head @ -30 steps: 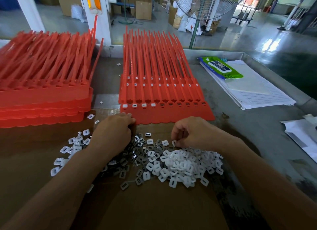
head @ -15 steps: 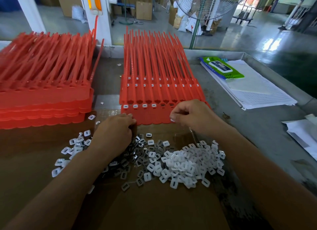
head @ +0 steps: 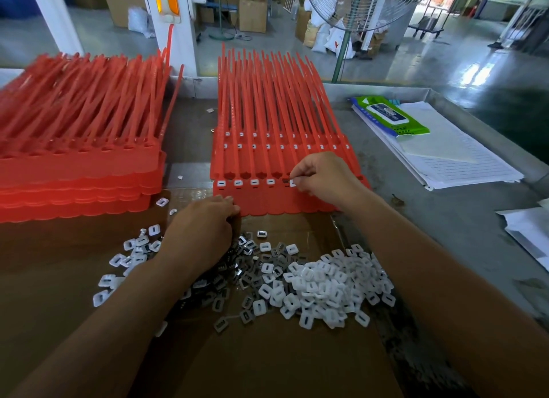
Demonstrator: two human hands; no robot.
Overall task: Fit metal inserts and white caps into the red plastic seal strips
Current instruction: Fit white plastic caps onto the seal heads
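Thumb and forefinger of our right hand (head: 323, 178) pinch one small white plastic cap (head: 293, 183) and hold it against the front row of the middle stack of red plastic seal strips (head: 267, 203), just beside a dark metal insert (head: 285, 181) that sits in the same row. Left of that spot four white caps (head: 238, 183) lie seated in their slots, side by side. Our left hand (head: 202, 231) rests knuckles-up at the near edge of this red stack, touching it, with fingers curled down over the loose grey metal inserts (head: 246, 276); we cannot tell whether they grip anything. The inserts lie scattered on a brown cardboard sheet (head: 267, 362) between our forearms. A heap of white caps (head: 332, 285) is piled just to their right, and stray white caps (head: 129, 244) lie left of our left wrist. A second stack of red strips (head: 74, 172), taller, stands well apart on the left, its long tails pointing away from us like those of the middle stack. On the grey metal table (head: 445, 225) to the right lie lined white papers (head: 475, 166) with a green pack of wipes (head: 389, 118) on top of them.
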